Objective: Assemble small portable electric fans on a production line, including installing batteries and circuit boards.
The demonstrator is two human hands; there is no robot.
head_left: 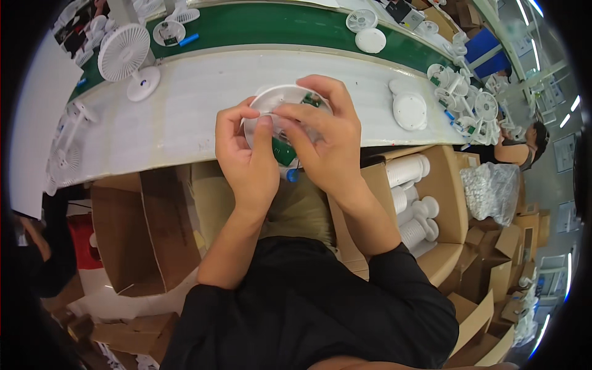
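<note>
At the white counter's [179, 114] left end, we saw a pale fan [66, 159] by the near corner. Up towards the far left corner, we had a white desk fan [125, 58] upright on its round base! Under the near edge on that side, we spotted an open brown carton [126, 231]. Along the far edge ran a green belt [259, 29], and on its left stretch we picked out a blue cylinder [189, 40].

Then the centre, where all the action was: we found the round white housing [275, 92] held over the middle of the near edge. The left hand [250, 163] gripped its left side, fingers curled around the rim, thumb pressed inward. Inside the housing we caught a green circuit board [283, 152], and below that a blue cell [292, 175]. The right hand [333, 139] clasped the right side, one finger over the far rim, another finger and the thumb close together above the middle; we couldn't tell what those tips pinched.

Further right, we noted white discs [410, 112] on the counter, a carton [453, 185] of white ribbed parts [407, 169] below the near edge, and a crowd of fan assemblies [475, 102] at the right end.
</note>
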